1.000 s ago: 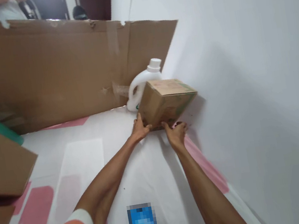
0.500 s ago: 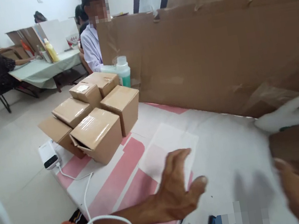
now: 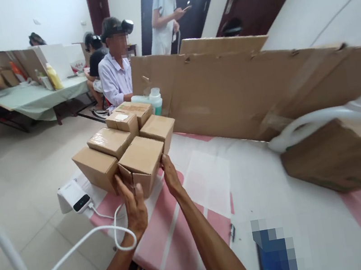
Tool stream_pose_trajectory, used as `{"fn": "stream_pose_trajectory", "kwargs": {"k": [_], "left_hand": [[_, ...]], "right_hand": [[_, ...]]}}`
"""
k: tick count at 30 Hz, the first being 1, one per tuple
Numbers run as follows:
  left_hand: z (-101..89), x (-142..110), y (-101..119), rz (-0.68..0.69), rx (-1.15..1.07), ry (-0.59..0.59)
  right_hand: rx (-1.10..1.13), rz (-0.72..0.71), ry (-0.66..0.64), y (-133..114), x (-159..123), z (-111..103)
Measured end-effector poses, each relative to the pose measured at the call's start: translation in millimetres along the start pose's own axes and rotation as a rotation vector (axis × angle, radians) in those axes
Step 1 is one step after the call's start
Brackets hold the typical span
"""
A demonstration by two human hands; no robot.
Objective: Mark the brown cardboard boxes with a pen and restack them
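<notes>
My left hand (image 3: 135,209) is at the near left side of a small brown cardboard box (image 3: 141,155), its thumb by the front face and its fingers reaching between this box and its neighbour. On the opposite side of the same box rests my right hand (image 3: 171,175), fingers against the wall. The two hands hold the box between them at the front of a cluster of similar boxes. One neighbouring box (image 3: 95,165) sits just left of my left fingers. Another box (image 3: 159,128) stands behind, on the right. A front flap seam shows on the held box.
A white power bank (image 3: 74,198) with a white cable (image 3: 81,246) lies left, the cable looping over my left forearm. Bottles (image 3: 156,100) of green liquid stand behind the boxes. A cardboard partition (image 3: 215,97) crosses the table; a larger carton (image 3: 345,159) and a pen (image 3: 233,231) lie right.
My right hand has come from beside the large carton at the far right to the small box. My left hand, open above the table before, has moved left to it. The view has shifted.
</notes>
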State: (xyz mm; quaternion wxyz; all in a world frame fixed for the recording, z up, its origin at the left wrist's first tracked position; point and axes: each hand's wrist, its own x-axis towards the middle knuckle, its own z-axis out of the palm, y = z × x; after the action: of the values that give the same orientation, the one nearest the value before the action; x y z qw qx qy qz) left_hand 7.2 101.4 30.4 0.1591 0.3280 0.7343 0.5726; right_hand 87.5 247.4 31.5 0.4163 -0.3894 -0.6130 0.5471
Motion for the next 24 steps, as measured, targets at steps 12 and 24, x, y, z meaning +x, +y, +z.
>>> {"fn": "stream_pose_trajectory", "kwargs": {"k": [12,24], "left_hand": [[-49.9,-50,29,0.514,-0.038,-0.377],[-18.1,-28,-8,-0.020,-0.174,-0.548]], "right_hand": [[-0.203,0.197,0.167,-25,-137,-100],[0.070,0.375,0.307,11,-214,-77]]}}
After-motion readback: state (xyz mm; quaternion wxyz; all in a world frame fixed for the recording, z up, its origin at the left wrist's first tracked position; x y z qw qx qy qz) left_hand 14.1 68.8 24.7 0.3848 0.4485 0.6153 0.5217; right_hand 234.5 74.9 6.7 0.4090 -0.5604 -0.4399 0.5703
